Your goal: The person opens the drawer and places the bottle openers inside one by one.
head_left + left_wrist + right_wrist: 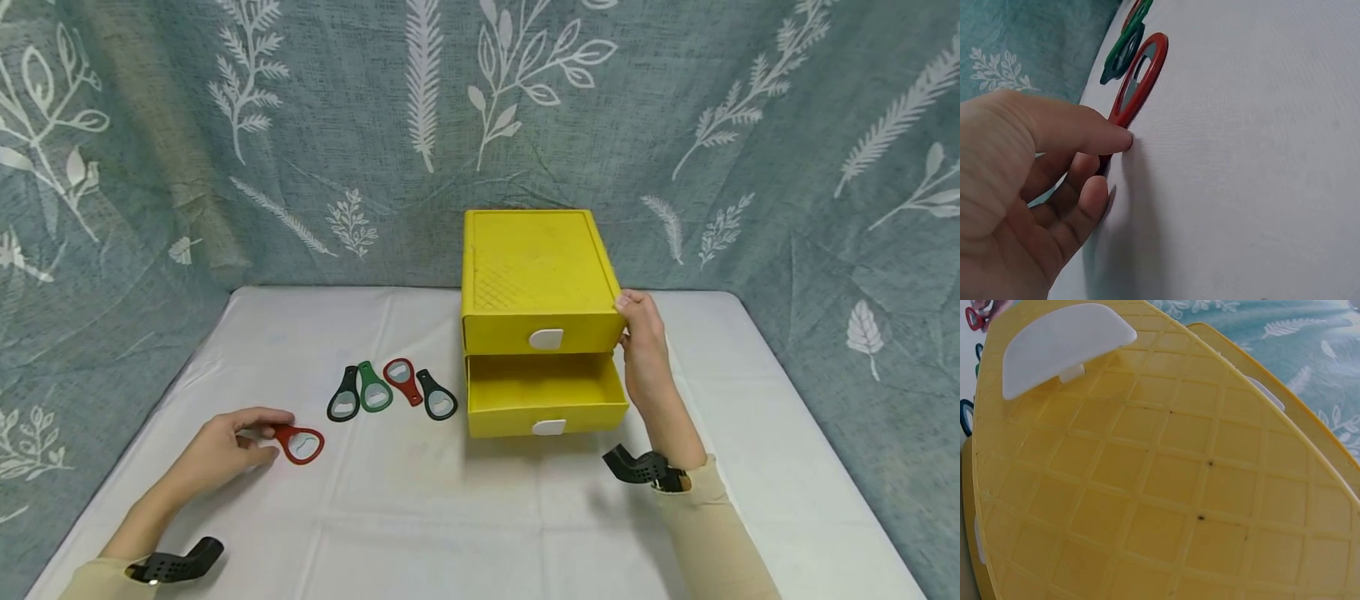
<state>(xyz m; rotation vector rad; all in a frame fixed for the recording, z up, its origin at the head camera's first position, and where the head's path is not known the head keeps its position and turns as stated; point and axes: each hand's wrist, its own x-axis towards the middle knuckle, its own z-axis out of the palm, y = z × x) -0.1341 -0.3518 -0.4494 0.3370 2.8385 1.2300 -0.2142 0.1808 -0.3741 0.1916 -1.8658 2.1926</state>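
At the left of the head view, my left hand (pixel 228 446) pinches the narrow end of a red bottle opener (pixel 303 447) between thumb and fingers. The left wrist view shows the opener's ring (pixel 1147 84) pointing away from the hand, low over the white cloth. My right hand (pixel 645 346) holds the right front edge of a yellow drawer box (pixel 543 262). The box's lower drawer (pixel 506 422) is pulled out, and its visible inside holds nothing. The upper drawer (pixel 498 337) is closed. A grid-patterned yellow surface (pixel 1147 469) fills the right wrist view, hiding the right fingers.
Left of the box lie a black opener (pixel 346 393), a green opener (pixel 374 387), another red opener (pixel 403 381) and a second black opener (pixel 437 395). White handles (pixel 549 427) stick out from the drawers. Behind the white table (pixel 420 533) hangs a leaf-patterned curtain (pixel 337 108).
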